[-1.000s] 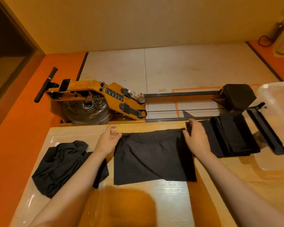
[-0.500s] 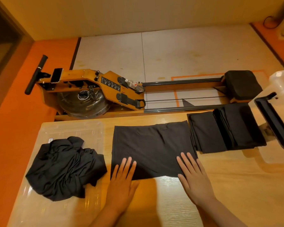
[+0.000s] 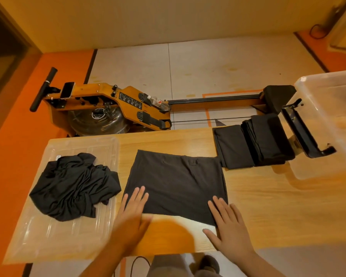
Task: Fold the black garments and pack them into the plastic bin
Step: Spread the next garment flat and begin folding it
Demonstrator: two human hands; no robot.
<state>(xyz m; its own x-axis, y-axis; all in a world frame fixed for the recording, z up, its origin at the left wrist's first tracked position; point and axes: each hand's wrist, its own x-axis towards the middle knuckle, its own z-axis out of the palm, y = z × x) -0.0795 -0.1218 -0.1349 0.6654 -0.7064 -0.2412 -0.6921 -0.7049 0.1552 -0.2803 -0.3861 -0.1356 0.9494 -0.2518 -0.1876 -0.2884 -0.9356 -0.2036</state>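
Overall: warm amber cast, fairly dim; the table [image 3: 268, 196] is the brightest area.
Source: no lamp in view; the light falls from above.
Shadows: soft round dark patch on the table's near edge, between my left hand [image 3: 134, 212] and my right hand [image 3: 228, 226].
Glare: pale streaks on the clear lid [image 3: 78, 236]; milky sheen on the plastic bin [image 3: 328, 116].
Blur: my left hand is smeared, especially at the wrist; my right hand is sharper. The bin's far right edge is soft.
Blacks: flat garment [image 3: 178, 182] nearly featureless; crumpled garment [image 3: 74, 186] shows faint folds.
Distortion: wide-angle bowing, the table's edges splay and the corners stretch.
Corners: top left sinks to near black.
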